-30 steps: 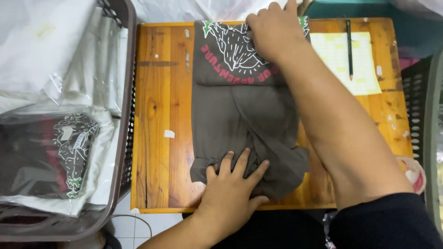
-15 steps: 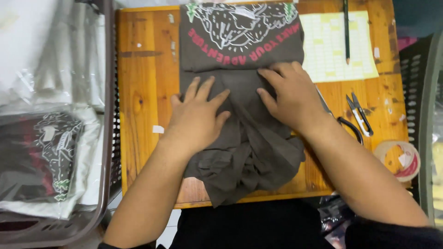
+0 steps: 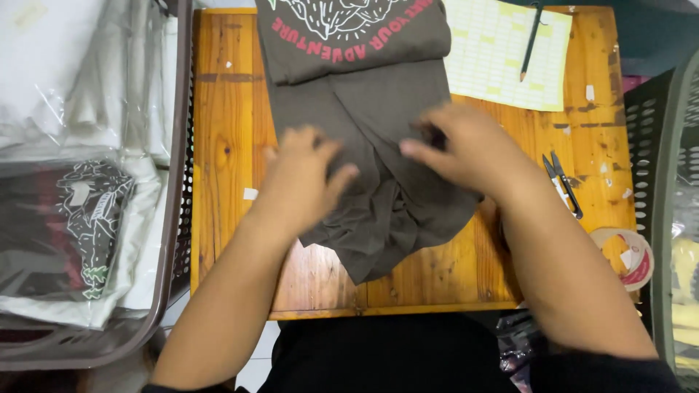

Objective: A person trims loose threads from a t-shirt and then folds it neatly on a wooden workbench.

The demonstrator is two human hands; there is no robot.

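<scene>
A dark grey T-shirt (image 3: 378,94) with a white and red print lies partly folded on a small wooden table (image 3: 226,145). Its lower part is bunched toward the near edge. My left hand (image 3: 302,178) rests on the cloth at the shirt's left side, fingers curled into the fabric. My right hand (image 3: 459,145) presses on the shirt's right side, fingers pinching a fold near the middle. Both hands are blurred by motion.
A yellow-lined paper sheet (image 3: 502,65) with a pencil (image 3: 530,44) lies at the table's far right. Small black snips (image 3: 562,182) and a tape roll (image 3: 626,255) sit at the right. A basket (image 3: 175,218) of bagged shirts stands left; a dark crate (image 3: 652,145) stands right.
My hands moved from the shirt's far and near ends to its middle, and now gather the lower fabric together. The view has shifted nearer to the table.
</scene>
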